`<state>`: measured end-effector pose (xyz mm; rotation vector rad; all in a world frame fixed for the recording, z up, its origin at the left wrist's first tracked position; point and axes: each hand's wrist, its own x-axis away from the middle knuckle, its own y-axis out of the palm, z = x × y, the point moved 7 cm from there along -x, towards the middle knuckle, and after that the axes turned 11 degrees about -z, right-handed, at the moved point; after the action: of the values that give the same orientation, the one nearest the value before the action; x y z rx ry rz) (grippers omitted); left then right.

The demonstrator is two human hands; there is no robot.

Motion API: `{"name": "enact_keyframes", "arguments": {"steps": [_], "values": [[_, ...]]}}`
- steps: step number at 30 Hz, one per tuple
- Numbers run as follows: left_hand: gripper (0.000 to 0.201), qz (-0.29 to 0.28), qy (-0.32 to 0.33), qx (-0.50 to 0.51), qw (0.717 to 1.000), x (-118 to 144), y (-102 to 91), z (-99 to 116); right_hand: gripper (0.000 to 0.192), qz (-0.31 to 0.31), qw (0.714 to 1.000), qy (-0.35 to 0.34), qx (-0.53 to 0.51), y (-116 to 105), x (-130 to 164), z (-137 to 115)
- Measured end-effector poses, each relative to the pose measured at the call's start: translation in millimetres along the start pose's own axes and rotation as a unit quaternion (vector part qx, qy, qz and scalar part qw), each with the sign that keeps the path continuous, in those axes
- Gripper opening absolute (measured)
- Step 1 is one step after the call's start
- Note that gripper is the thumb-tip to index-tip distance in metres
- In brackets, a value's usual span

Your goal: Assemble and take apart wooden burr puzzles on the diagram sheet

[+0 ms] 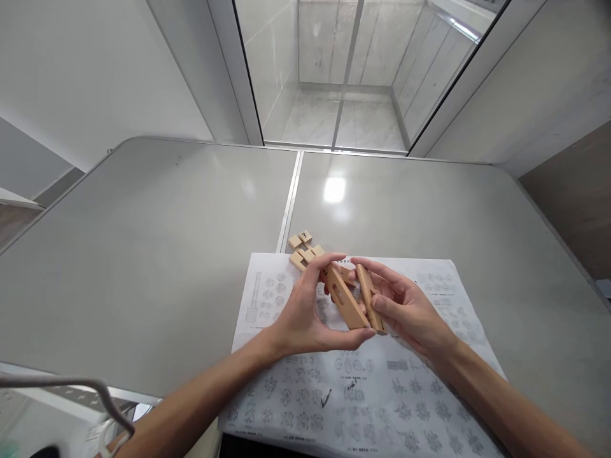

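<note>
My left hand (310, 312) is closed around a flat wooden puzzle piece (344, 298) with a slot cut in it and a number 2 near its upper end. Between the fingers and thumb of my right hand (405, 299) is a narrower, rounded wooden puzzle piece (368, 294). The two pieces lean close together, their lower ends nearly meeting by my left thumb. Part of another wooden piece shows behind them, mostly hidden by my fingers. Just beyond my left hand lie several small notched wooden pieces (305, 247), one marked 3.
Under my hands lies a large paper sheet (296, 407) printed with small diagrams. It rests on a grey table (143, 254) with a metal seam (292, 197) across it. A pale cable (71, 381) runs at lower left. Beyond the table stands a glass panel (315, 76).
</note>
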<state>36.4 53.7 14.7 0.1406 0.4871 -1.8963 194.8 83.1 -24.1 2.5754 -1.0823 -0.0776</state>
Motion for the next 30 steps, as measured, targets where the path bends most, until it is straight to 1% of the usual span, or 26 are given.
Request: {"name": "enact_keyframes", "arguments": {"steps": [4,6,8,10,13,16,23,27,30], "values": [[0.095,0.001,0.006,-0.01,1.0,-0.1,0.1,0.6,0.038,0.019,0.999,0.032,-0.023,-0.6,1.1,1.7],[0.096,0.001,0.006,-0.014,1.0,-0.5,0.2,1.0,0.032,0.027,0.999,0.032,-0.009,-0.6,1.5,1.0],[0.097,0.002,0.009,-0.017,1.0,-1.0,0.3,1.9,0.032,0.024,1.0,0.014,0.015,0.4,1.2,-0.8],[0.097,0.001,0.015,-0.02,1.0,-1.4,0.3,3.1,0.031,0.019,0.999,-0.018,0.034,1.1,0.8,-3.5],[0.096,0.003,0.017,-0.022,1.0,-1.3,0.0,3.5,0.032,0.026,0.998,-0.05,0.036,-0.7,1.6,-5.5],[0.096,0.001,0.012,-0.027,1.0,-1.1,0.4,2.5,0.032,0.05,0.998,-0.042,0.006,-3.6,3.4,-5.0],[0.095,0.007,0.031,-0.031,0.999,-1.9,0.1,3.4,0.034,0.098,0.995,0.022,-0.013,-5.5,6.9,-2.1],[0.094,0.01,0.028,-0.033,0.999,-1.6,-0.6,2.9,0.032,0.127,0.992,0.02,-0.012,-9.1,8.6,-2.0],[0.094,0.012,0.029,-0.034,0.999,-1.4,-0.9,2.6,0.032,0.136,0.99,0.013,-0.022,-11.6,8.2,-2.6]]}}
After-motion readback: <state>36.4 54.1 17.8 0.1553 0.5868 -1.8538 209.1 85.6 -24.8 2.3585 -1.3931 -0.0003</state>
